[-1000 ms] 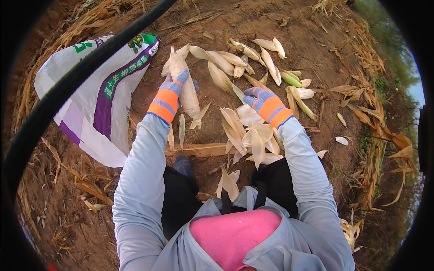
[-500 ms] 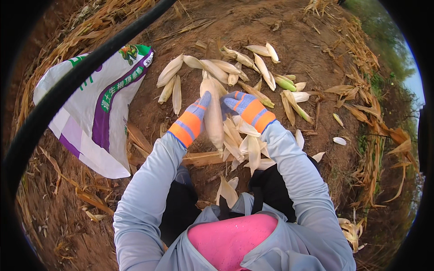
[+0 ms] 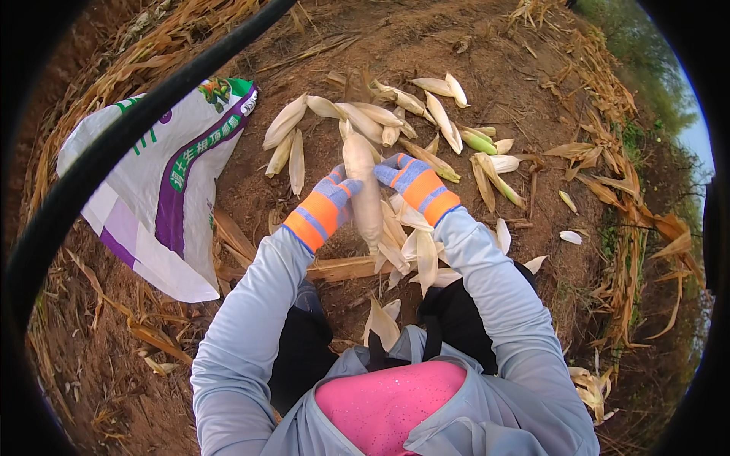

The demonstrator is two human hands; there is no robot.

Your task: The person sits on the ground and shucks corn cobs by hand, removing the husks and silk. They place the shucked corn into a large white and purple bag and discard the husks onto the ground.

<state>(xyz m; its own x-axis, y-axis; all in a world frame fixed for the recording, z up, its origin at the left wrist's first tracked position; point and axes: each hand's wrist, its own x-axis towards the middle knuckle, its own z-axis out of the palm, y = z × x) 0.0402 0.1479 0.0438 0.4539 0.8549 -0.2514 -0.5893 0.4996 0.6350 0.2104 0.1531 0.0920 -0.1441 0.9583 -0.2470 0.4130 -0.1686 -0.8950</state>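
Between my hands is an ear of corn (image 3: 361,182) in pale husk, its tip pointing away from me and its stem end toward me. My left hand (image 3: 322,210), in a blue and orange striped glove, is closed around its left side with the thumb on top. From the right, my right hand (image 3: 420,186), gloved alike, pinches at the ear's upper right edge; part of its grip is hidden. Below that hand lies a heap of loose, dry husks (image 3: 427,254). Beyond both hands are several husk-covered ears (image 3: 380,114), with a greener one (image 3: 478,142) on the right.
A white plastic sack (image 3: 144,178) with purple and green print lies on the left. A black cable (image 3: 137,129) crosses the upper left of the view. Dry corn stalks (image 3: 612,251) line the right side, and bare brown soil (image 3: 517,83) stretches beyond the ears.
My left hand has shifted slightly down along the ear, and its thumb now lies across the husk. The right hand stays near the upper part, with its fingers moved a little.
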